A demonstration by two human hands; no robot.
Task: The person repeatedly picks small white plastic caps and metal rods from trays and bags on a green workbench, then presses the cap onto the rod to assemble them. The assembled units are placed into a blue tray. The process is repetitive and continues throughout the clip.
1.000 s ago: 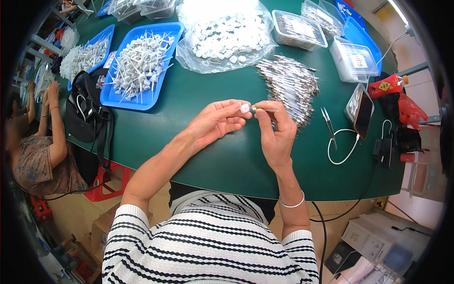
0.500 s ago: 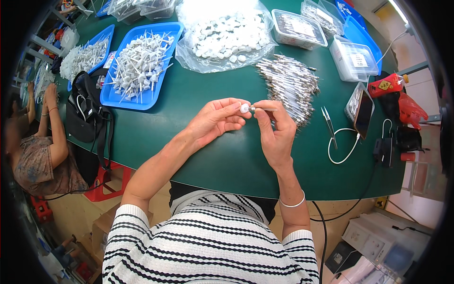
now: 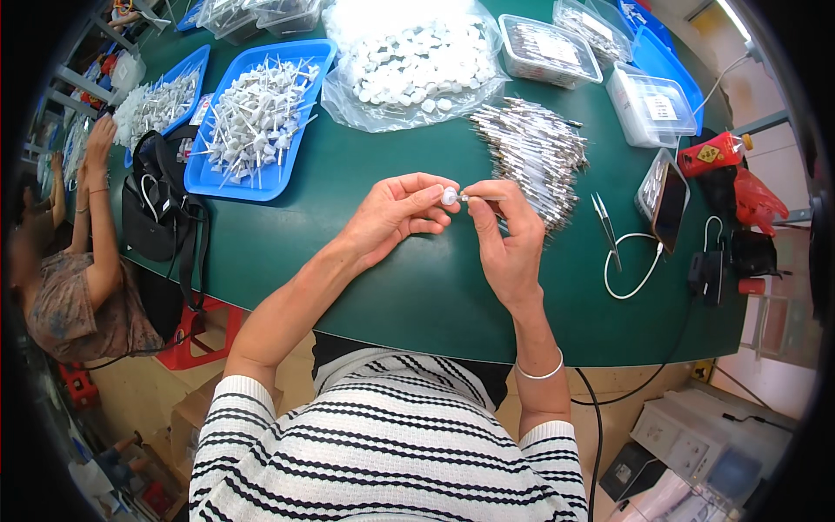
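Note:
Between thumb and fingers, my left hand (image 3: 396,211) pinches a small white plastic cap (image 3: 449,197). My right hand (image 3: 507,233) grips a thin metal-tipped rod (image 3: 464,198), most of it hidden by the fingers. The rod's tip meets the cap's right side; how deep it sits in the cap I cannot tell. Just beyond my right hand lies a heap of similar thin rods (image 3: 532,161). An open clear bag (image 3: 374,111) of white caps (image 3: 426,65) spreads out farther back. Left of it, a blue tray (image 3: 196,165) holds white caps with rods attached.
Tweezers (image 3: 606,228), a white cable (image 3: 628,296) and a phone (image 3: 670,209) lie to the right. Lidded plastic boxes (image 3: 550,52) stand at the back right. A black backpack (image 3: 156,204) sits on the left edge, near a co-worker (image 3: 87,270).
My hands stay almost in place, with the rod and cap still together. The co-worker at the left has raised a hand farther up toward the white parts.

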